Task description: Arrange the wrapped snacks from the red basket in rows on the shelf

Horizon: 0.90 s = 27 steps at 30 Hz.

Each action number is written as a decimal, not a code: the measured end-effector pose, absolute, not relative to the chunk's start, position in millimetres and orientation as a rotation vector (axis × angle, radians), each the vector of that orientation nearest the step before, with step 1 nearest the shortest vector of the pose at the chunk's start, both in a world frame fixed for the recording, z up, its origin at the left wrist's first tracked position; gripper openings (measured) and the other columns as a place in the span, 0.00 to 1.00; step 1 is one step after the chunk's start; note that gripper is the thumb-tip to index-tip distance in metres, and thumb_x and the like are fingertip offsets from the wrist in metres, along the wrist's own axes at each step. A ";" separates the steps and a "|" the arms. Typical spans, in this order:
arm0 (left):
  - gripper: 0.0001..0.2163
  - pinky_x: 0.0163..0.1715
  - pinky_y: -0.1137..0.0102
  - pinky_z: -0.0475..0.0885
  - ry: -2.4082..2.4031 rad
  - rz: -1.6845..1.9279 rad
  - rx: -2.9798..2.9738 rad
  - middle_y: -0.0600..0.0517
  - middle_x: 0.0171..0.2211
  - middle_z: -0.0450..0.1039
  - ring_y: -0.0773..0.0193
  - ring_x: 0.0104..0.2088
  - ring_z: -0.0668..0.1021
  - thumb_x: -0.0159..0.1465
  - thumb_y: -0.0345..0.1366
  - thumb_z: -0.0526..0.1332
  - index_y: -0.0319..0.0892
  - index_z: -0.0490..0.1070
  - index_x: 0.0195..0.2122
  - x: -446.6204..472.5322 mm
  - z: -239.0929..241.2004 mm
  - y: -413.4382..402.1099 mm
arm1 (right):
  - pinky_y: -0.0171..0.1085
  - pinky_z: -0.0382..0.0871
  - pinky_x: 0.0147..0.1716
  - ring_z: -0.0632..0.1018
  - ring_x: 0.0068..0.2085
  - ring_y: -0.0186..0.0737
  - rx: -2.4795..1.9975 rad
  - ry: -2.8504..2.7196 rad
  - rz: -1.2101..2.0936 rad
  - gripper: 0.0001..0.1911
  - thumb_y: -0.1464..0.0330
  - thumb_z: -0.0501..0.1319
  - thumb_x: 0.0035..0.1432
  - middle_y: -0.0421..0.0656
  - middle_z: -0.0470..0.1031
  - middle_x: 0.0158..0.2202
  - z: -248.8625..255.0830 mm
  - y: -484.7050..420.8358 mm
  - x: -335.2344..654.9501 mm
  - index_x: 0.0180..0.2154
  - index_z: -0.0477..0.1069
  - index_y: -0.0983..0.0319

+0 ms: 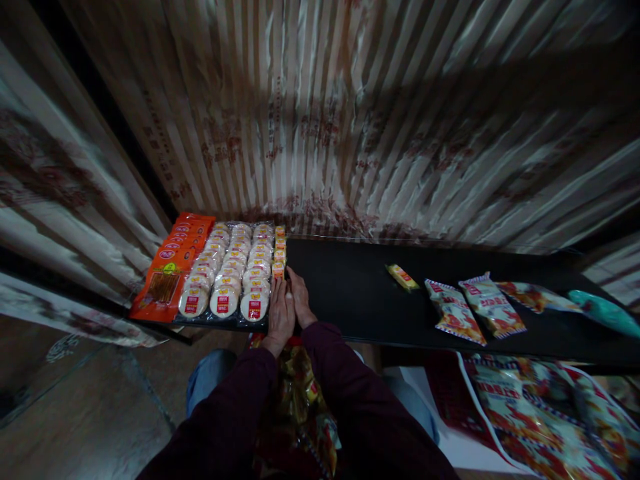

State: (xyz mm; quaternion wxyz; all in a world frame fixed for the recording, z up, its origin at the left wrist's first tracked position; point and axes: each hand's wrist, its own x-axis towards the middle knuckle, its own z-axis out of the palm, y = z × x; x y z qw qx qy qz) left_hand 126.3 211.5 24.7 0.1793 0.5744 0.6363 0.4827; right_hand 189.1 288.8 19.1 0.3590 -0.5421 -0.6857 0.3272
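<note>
My left hand (pixel 280 317) and my right hand (pixel 302 300) rest side by side on the front edge of a black shelf (pixel 350 293), fingers stretched forward and pressed together. Both touch the near end of a narrow row of small yellow packets (pixel 279 252). Left of that row lie three rows of round white wrapped cakes (pixel 231 273), and beyond them a stack of orange snack packs (pixel 173 263). What lies under my fingers is hidden.
A loose yellow packet (pixel 403 277) lies mid-shelf. Two red-and-white snack bags (pixel 473 308), another bag and a teal pack (pixel 605 312) lie at the right. A large printed bag (pixel 545 413) sits below. A bag of snacks (pixel 300 400) rests in my lap. Striped curtain (pixel 350 120) behind.
</note>
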 end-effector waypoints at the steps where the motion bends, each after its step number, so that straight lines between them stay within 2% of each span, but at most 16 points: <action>1: 0.25 0.66 0.54 0.49 1.798 1.366 1.618 0.40 0.65 0.56 0.56 0.67 0.53 0.69 0.43 0.41 0.33 0.60 0.61 126.1 24.1 212.1 | 0.43 0.64 0.56 0.72 0.53 0.44 -1.387 -1.792 0.850 0.26 0.72 0.52 0.56 0.48 0.73 0.52 18.8 288.9 190.1 0.56 0.67 0.61; 8: 0.24 0.66 0.55 0.49 1.794 1.376 1.594 0.40 0.65 0.56 0.57 0.68 0.52 0.69 0.42 0.42 0.35 0.60 0.61 126.5 26.5 214.1 | 0.44 0.62 0.58 0.71 0.55 0.42 -1.328 -1.744 0.843 0.24 0.72 0.51 0.55 0.45 0.73 0.54 12.4 297.0 192.1 0.54 0.69 0.61; 12: 0.22 0.66 0.54 0.51 1.785 1.400 1.676 0.42 0.65 0.56 0.57 0.68 0.50 0.69 0.39 0.44 0.37 0.60 0.61 128.2 27.5 211.1 | 0.44 0.57 0.62 0.67 0.60 0.42 -1.337 -1.595 0.880 0.23 0.66 0.49 0.61 0.48 0.68 0.59 17.4 309.8 187.4 0.55 0.67 0.64; 16: 0.22 0.65 0.53 0.54 1.799 1.398 1.786 0.39 0.65 0.56 0.56 0.67 0.52 0.67 0.32 0.44 0.34 0.57 0.62 129.3 20.7 213.1 | 0.42 0.52 0.65 0.64 0.63 0.41 -1.309 -1.433 1.029 0.30 0.54 0.46 0.64 0.47 0.65 0.62 28.9 322.2 181.8 0.58 0.64 0.63; 20: 0.24 0.64 0.53 0.57 1.828 1.398 1.864 0.38 0.63 0.58 0.57 0.66 0.57 0.63 0.25 0.44 0.35 0.57 0.62 128.6 14.2 220.3 | 0.41 0.50 0.65 0.61 0.65 0.41 -1.220 -1.317 1.154 0.39 0.44 0.44 0.60 0.47 0.61 0.63 33.8 332.9 176.1 0.60 0.63 0.64; 23: 0.26 0.64 0.53 0.58 1.868 1.420 1.888 0.36 0.63 0.58 0.56 0.66 0.57 0.61 0.22 0.45 0.33 0.58 0.61 127.4 13.8 225.3 | 0.41 0.48 0.66 0.60 0.65 0.42 -1.201 -1.266 1.202 0.42 0.41 0.45 0.57 0.47 0.61 0.64 32.7 339.5 171.4 0.60 0.63 0.64; 27: 0.27 0.63 0.52 0.58 1.910 1.405 1.863 0.36 0.63 0.58 0.55 0.66 0.56 0.60 0.21 0.45 0.33 0.56 0.62 126.3 15.2 230.9 | 0.41 0.50 0.65 0.61 0.65 0.42 -1.160 -1.228 1.241 0.42 0.40 0.44 0.57 0.45 0.64 0.62 30.8 342.2 164.5 0.58 0.65 0.62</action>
